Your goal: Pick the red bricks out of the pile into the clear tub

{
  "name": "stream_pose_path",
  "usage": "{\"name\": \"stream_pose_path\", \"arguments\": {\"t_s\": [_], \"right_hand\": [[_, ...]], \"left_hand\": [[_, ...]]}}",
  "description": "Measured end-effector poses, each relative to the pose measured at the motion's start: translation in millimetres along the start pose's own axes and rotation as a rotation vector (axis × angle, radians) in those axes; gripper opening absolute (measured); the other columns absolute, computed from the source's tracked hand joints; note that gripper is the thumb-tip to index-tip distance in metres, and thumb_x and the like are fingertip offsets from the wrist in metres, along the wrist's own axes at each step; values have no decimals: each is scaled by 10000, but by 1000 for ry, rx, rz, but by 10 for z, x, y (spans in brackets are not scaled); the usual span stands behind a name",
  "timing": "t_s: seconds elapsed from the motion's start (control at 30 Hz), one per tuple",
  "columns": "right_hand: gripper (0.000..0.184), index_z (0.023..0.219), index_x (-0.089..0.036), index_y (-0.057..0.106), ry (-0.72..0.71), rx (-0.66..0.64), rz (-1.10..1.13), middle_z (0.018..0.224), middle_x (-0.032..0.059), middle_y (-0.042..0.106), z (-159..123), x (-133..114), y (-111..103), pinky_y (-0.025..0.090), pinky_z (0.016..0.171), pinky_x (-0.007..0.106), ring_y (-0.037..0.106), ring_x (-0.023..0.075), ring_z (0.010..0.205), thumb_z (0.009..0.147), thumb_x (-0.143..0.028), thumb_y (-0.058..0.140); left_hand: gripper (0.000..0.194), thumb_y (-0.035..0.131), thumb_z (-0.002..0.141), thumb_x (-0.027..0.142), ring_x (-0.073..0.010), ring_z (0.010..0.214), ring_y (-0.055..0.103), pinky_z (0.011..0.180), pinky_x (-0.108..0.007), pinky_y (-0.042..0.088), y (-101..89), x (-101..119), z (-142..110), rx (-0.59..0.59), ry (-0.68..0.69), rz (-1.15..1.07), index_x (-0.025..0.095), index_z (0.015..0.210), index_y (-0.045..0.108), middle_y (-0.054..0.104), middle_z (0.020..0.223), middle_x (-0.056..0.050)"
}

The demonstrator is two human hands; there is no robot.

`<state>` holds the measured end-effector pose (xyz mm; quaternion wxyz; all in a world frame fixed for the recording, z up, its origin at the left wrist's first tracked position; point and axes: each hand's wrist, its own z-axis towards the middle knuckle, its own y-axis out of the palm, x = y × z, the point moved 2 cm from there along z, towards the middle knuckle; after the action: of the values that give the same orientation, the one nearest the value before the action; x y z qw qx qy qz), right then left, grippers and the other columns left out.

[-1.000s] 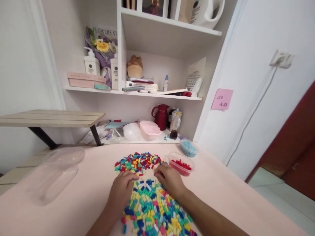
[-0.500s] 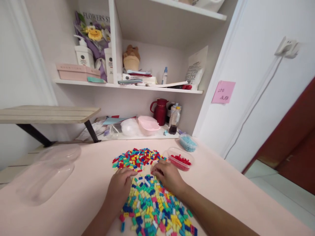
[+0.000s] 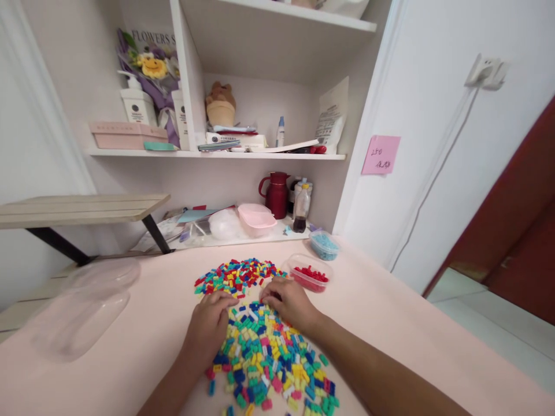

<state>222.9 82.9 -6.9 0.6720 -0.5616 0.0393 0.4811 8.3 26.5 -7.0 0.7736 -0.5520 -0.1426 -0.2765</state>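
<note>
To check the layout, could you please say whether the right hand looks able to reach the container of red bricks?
Probably yes: the right hand is near the container of red bricks, which looks open, with nothing visibly between them.

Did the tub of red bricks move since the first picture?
No. The red-brick tub hasn't shifted against the blue tub; only the camera's view moved.

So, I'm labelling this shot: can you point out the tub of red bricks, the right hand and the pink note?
Tub of red bricks (image 3: 309,283): head view, on its front wall.
Right hand (image 3: 288,298): head view, on the back of the hand.
Pink note (image 3: 381,155): head view, middle of the paper.
</note>
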Motion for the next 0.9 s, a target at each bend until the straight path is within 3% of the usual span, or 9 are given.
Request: {"name": "stream_pose_path", "arguments": {"t_s": [0.33,0.7,0.9], "right_hand": [[97,761,-191,716,21,85,166,797,15,711,12,7,-38,439,676,238,619,148,734,791,-138,639],[93,754,-193,718,21,59,167,786,8,702,6,7,-35,428,663,233,611,142,719,792,-147,647],[95,771,-192,716,30,50,147,793,13,700,-1,25,-8,429,659,235,611,144,719,805,-142,643]], "left_hand": [[397,413,800,146,-218,986,641,903,-380,496,-30,20,-2,48,23,-28,249,909,780,728,1022,-55],[372,396,768,163,-224,957,653,894,-389,495,-46,30,-11,57,18,-83,243,754,759,733,964,-55],[324,394,744,191,-190,811,676,771,-326,531,-95,46,-51,163,-61,-224,229,730,716,730,856,-32]]}}
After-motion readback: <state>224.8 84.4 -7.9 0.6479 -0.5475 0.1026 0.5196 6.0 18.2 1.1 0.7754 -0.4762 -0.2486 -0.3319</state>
